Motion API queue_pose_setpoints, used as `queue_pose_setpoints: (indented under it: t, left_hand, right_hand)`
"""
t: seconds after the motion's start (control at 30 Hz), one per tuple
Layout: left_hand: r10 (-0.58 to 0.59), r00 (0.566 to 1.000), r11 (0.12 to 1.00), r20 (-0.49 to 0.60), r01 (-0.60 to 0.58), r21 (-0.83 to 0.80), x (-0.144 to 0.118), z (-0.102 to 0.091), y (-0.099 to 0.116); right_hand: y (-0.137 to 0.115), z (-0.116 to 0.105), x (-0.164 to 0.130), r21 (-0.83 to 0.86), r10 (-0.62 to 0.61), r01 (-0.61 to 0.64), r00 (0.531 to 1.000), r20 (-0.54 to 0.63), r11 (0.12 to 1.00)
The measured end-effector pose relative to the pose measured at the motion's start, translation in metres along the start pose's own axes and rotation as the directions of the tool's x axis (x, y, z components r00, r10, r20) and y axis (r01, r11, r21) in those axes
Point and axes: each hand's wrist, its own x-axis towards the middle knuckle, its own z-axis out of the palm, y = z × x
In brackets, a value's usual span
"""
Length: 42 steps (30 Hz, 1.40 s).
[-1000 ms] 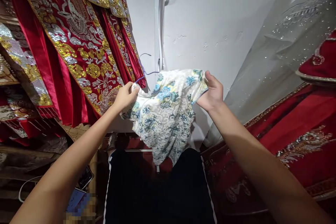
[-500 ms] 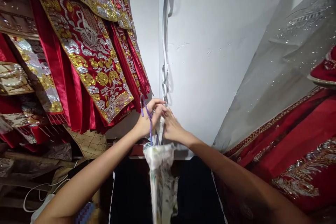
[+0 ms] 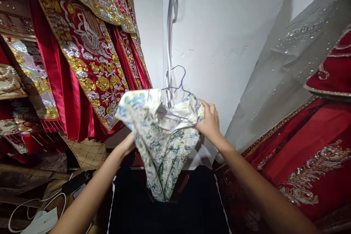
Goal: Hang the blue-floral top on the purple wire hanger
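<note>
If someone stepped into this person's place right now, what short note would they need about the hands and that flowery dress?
Left hand: under the cream blue-floral satin garment, gripping its lower left side.
Right hand: grip closed on the garment's right shoulder edge.
Thin purple wire hanger: inside the garment's top, hook poking out above, held in mid-air before the white wall.
Red gold-embroidered robes hang to the left.
Done: hanger is in the garment.
Left: garment is bunched, not hung on anything.

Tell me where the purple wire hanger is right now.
In the head view, the purple wire hanger sits centre frame, its hook rising against the white wall, threaded into the floral blue-and-cream garment held between the left hand and right hand.
</note>
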Motion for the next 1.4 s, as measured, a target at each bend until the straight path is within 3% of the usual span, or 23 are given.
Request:
queue_pose_setpoints:
  t: [0.1, 0.2, 0.3, 0.4, 0.5, 0.57, 0.67, 0.73, 0.83, 1.0, 1.07, 1.13, 1.23, 1.3, 1.33, 1.37, 1.4]
  left_hand:
    - [-0.104, 0.992, 0.988, 0.076, 0.112, -0.106, -0.020, 0.004, -0.028]
    - [-0.079, 0.996, 0.988, 0.052, 0.085, -0.125, -0.027, 0.019, -0.044]
    - [-0.011, 0.996, 0.992, -0.092, -0.001, -0.127, -0.027, 0.037, -0.056]
    - [-0.080, 0.964, 0.953, -0.253, 0.000, -0.302, -0.037, 0.055, -0.069]
    - [-0.223, 0.939, 0.881, -0.262, 0.079, -0.466, -0.059, 0.071, -0.081]
    - [-0.305, 0.918, 0.851, -0.254, 0.142, -0.506, -0.074, 0.081, -0.087]
    - [-0.311, 0.926, 0.835, -0.212, 0.160, -0.527, -0.088, 0.093, -0.089]
    - [-0.270, 0.953, 0.825, -0.138, 0.155, -0.543, -0.091, 0.100, -0.088]
    - [-0.234, 0.969, 0.831, -0.085, 0.154, -0.534, -0.089, 0.107, -0.083]
    - [-0.218, 0.970, 0.872, -0.112, 0.142, -0.468, -0.090, 0.106, -0.080]
    - [-0.220, 0.951, 0.906, -0.216, 0.118, -0.406, -0.092, 0.100, -0.086]
    - [-0.199, 0.896, 0.955, -0.398, 0.087, -0.283, -0.094, 0.089, -0.094]
    - [-0.038, 0.768, 0.999, -0.640, 0.026, -0.028, -0.096, 0.074, -0.104]
    - [0.137, 0.690, 0.987, -0.710, -0.034, 0.157, -0.099, 0.071, -0.104]
    - [0.223, 0.675, 0.967, -0.704, -0.063, 0.246, -0.101, 0.073, -0.102]
    - [0.293, 0.691, 0.943, -0.661, -0.092, 0.321, -0.103, 0.078, -0.101]
    - [0.334, 0.743, 0.921, -0.581, -0.126, 0.369, -0.106, 0.084, -0.099]
  right_hand:
    - [0.002, -0.014, 0.022, -0.052, 0.099, -0.099, 0.995, 0.002, 0.994]
    - [-0.014, -0.023, 0.040, -0.037, 0.030, -0.028, 0.998, 0.055, 0.999]
    - [-0.042, -0.031, 0.039, 0.061, -0.129, 0.123, 0.987, 0.093, 0.991]
    - [-0.073, -0.036, 0.010, 0.334, -0.213, 0.158, 0.968, 0.135, 0.929]
    - [-0.099, -0.029, -0.046, 0.673, -0.120, -0.086, 0.960, 0.253, 0.735]
    - [-0.108, -0.016, -0.086, 0.739, 0.074, -0.243, 0.964, 0.254, 0.629]
    - [-0.104, 0.009, -0.129, 0.713, 0.354, -0.510, 0.857, 0.374, 0.482]
    - [-0.093, 0.023, -0.141, 0.670, 0.362, -0.619, 0.784, 0.503, 0.410]
    - [-0.077, 0.032, -0.140, 0.621, 0.237, -0.672, 0.732, 0.639, 0.404]
    - [-0.071, 0.019, -0.136, 0.598, 0.189, -0.699, 0.698, 0.691, 0.393]
    - [-0.066, 0.012, -0.137, 0.590, 0.230, -0.733, 0.672, 0.704, 0.339]
    - [-0.057, 0.007, -0.139, 0.583, 0.289, -0.763, 0.646, 0.706, 0.281]
    - [-0.047, 0.002, -0.140, 0.588, 0.345, -0.772, 0.635, 0.691, 0.243]
    - [-0.049, 0.002, -0.142, 0.572, 0.305, -0.782, 0.624, 0.720, 0.250]
    - [-0.054, 0.002, -0.143, 0.556, 0.260, -0.791, 0.610, 0.749, 0.255]
    - [-0.060, 0.003, -0.143, 0.537, 0.204, -0.802, 0.590, 0.781, 0.262]
    - [-0.067, 0.005, -0.144, 0.518, 0.142, -0.811, 0.566, 0.812, 0.271]
